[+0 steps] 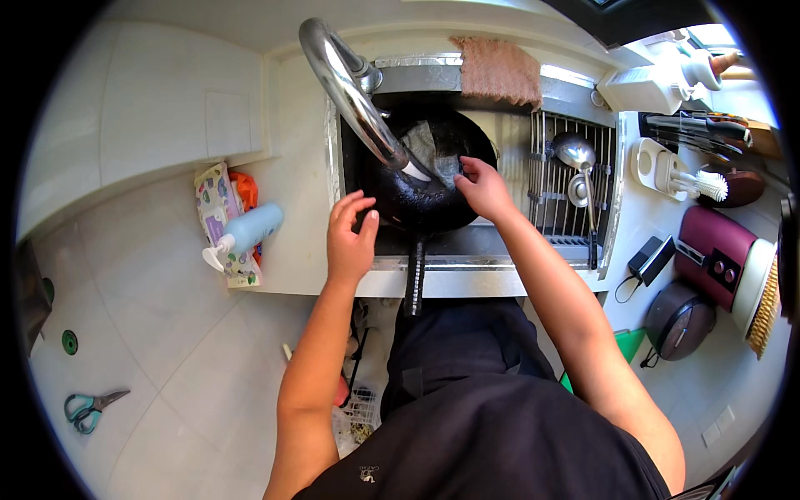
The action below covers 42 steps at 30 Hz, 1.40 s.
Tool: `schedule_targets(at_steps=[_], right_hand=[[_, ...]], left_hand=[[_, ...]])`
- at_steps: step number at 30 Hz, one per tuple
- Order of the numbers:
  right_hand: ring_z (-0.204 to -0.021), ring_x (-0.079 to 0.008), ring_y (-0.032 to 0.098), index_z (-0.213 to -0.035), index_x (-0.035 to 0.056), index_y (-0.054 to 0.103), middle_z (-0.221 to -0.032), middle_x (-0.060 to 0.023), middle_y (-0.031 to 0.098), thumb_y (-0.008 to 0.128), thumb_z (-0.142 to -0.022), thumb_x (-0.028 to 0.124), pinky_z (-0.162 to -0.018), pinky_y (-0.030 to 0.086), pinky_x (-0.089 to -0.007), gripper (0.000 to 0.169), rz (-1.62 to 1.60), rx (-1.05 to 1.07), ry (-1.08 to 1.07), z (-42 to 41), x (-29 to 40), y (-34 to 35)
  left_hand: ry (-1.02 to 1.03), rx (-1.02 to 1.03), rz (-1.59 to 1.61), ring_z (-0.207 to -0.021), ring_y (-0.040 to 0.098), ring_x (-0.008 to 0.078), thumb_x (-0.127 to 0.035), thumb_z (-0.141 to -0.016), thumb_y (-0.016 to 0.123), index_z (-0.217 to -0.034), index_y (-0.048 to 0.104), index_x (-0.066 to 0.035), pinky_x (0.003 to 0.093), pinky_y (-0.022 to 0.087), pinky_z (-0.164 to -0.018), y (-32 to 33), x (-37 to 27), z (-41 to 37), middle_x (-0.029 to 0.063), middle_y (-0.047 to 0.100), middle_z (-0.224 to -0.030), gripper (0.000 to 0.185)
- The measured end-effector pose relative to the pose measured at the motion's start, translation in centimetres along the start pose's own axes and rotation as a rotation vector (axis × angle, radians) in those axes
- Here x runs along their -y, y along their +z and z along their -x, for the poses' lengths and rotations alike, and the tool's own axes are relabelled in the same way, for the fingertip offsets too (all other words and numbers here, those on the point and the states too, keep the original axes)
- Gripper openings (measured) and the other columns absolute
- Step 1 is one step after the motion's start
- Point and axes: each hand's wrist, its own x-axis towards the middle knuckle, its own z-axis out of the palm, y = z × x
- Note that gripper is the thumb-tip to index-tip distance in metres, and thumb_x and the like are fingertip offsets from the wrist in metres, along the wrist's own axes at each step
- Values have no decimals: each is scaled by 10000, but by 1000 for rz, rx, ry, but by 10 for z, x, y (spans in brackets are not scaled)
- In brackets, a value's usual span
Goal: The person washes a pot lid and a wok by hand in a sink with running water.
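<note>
A black wok [437, 209] sits in the sink, its handle [415, 278] pointing towards me over the front edge. Water [417, 172] runs from the curved chrome faucet [353, 94] into it. Inside the wok lies a wet grey cloth [420, 142], partly behind the faucet spout. My right hand [486, 190] pinches the cloth's right edge between thumb and fingers. Off the wok's left side, my left hand [353, 234] is held with fingers apart and nothing in it.
A wire drying rack [541, 181] spans the sink's right side, carrying a metal ladle [576, 153]. A pink cloth [500, 70] drapes over the back rim. Left are a blue pump bottle [255, 228] and a wipes pack [215, 187]; right, a knife holder [675, 128] and brush [703, 184].
</note>
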Motion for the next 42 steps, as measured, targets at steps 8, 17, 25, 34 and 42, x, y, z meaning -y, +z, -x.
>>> schedule_targets(at_steps=[8,17,25,34,42], right_hand=[[-849,-139,667,-1041,37,732,-936,-50,736,537,-1003,269,-792,494,-290,306,-465,38,325,13,9,-124],[-993,-137,651,-1367,70,597,-1192,-66,699,574,-1035,313,-855,500,-292,412,-578,54,317,48,53,-174],[-1055,-157,646,-1262,1,643,-1162,-86,698,636,-977,158,-969,485,-312,326,-675,176,-75,123,167,-203],[-1455,-308,399,-1482,76,501,-1558,-180,452,677,-921,439,-1181,323,-409,691,-56,250,265,72,45,-108],[-977,-222,701,-1200,37,638,-1079,-107,712,564,-1022,338,-799,570,-338,357,-1079,-94,383,39,32,-235]], left_hand=[[70,36,-67,-952,697,251,-230,-1001,622,-1108,732,-30,343,527,-868,-15,-42,-105,122,745,-1015,252],[-43,329,-308,-996,700,215,-330,-1025,596,-1166,731,-47,358,532,-906,-2,-39,-161,102,755,-1062,344],[52,360,-312,-1010,706,235,-331,-1017,598,-1172,731,-57,364,534,-907,-4,-34,-158,109,757,-1065,342],[-68,477,-64,-880,659,162,-318,-1025,595,-1230,716,-40,321,518,-805,16,-39,-198,73,734,-975,367],[-467,52,381,-718,622,118,-272,-1011,584,-1131,681,-89,274,477,-592,79,-11,-106,51,699,-956,239]])
